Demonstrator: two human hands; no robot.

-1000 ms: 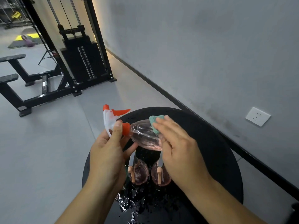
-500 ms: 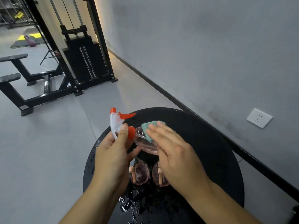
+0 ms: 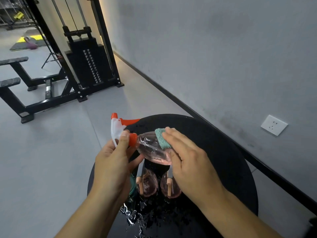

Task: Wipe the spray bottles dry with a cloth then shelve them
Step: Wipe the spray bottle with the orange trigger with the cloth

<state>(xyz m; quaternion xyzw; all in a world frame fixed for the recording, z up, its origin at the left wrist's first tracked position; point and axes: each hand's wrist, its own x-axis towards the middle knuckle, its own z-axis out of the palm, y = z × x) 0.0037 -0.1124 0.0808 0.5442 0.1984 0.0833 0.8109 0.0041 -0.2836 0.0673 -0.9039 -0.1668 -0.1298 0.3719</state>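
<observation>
The teal terry cloth (image 3: 162, 138) has slid back from the neck toward the belly of the clear pink spray bottle (image 3: 152, 148). The left hand (image 3: 113, 162) grips its orange collar; the right hand (image 3: 187, 158) presses the cloth flat-fingered. Beneath both hands, two more pink bottles (image 3: 147, 182) stand on the wet (beaded) round black table (image 3: 223, 152).
</observation>
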